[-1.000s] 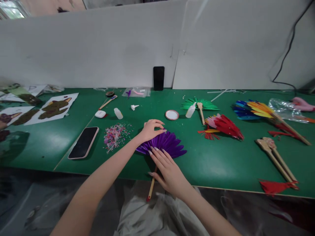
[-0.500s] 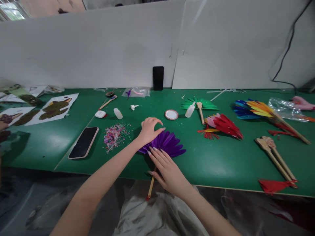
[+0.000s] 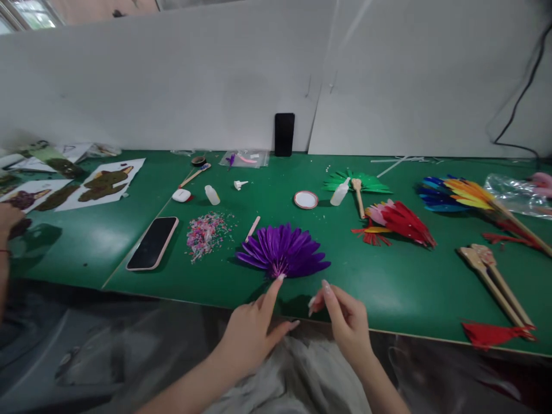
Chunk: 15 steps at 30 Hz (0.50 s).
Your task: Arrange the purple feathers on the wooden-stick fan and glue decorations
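A purple feather fan (image 3: 287, 247) is spread out near the table's front edge, its feathers pointing away from me. The index fingertip of my left hand (image 3: 250, 325) rests on the fan's base, with the thumb held apart to the right. My other left fingers look curled under around the base, and the handle is hidden there. To the right of the fan, my right hand (image 3: 347, 316) hovers by the table edge, fingers loosely bent and apart, nothing visible in them. Just behind the fan lies a flat pinkish stick (image 3: 253, 229).
Left stand a phone (image 3: 153, 243), colourful confetti bits (image 3: 207, 234) and a small bottle (image 3: 212, 195). Right are a round lid (image 3: 306, 199), glue bottle (image 3: 340, 192), green fan (image 3: 375, 183), red feather fan (image 3: 403, 223) and wooden handles (image 3: 495, 284). Another person's hand (image 3: 9, 218) is far left.
My left hand has come back from the far side of the feathers to the fan's base. My right hand has lifted off the fan and moved right. The stick behind the fan now shows.
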Each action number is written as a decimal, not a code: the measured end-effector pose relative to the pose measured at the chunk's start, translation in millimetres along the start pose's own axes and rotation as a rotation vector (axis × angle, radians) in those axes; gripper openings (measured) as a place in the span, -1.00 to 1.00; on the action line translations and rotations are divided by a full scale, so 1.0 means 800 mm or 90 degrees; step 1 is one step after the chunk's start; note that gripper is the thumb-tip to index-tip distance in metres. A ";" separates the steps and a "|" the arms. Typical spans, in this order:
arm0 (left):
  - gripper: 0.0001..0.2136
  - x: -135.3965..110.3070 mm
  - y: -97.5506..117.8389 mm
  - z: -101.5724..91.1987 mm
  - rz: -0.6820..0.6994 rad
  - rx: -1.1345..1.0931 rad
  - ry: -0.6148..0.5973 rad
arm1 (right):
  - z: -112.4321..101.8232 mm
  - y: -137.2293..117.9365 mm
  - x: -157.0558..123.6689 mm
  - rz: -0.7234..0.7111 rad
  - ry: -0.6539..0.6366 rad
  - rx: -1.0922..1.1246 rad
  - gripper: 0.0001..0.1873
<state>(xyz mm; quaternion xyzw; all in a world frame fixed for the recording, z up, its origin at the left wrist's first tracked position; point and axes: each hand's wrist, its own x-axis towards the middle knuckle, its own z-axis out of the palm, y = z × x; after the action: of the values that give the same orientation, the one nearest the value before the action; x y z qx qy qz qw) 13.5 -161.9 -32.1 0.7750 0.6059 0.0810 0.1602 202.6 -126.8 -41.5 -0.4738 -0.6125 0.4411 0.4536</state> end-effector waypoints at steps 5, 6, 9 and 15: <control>-0.48 0.010 0.012 0.004 -0.027 0.032 -0.101 | 0.013 -0.009 -0.006 0.160 -0.156 0.062 -0.51; -0.48 0.011 0.010 0.005 -0.017 0.020 -0.076 | 0.015 -0.007 -0.005 0.178 -0.167 0.070 -0.51; -0.52 0.009 0.003 0.009 0.048 -0.016 0.065 | 0.017 -0.002 -0.001 0.244 -0.167 0.146 -0.55; -0.70 0.004 0.010 0.000 0.173 -0.006 0.277 | 0.031 -0.013 0.018 0.294 -0.122 0.381 -0.51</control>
<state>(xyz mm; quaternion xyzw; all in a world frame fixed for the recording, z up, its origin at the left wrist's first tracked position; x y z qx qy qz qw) 21.9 -160.7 -29.2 0.8128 0.5162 0.2696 0.0175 174.6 -116.7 -34.6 -0.4025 -0.3738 0.7331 0.4009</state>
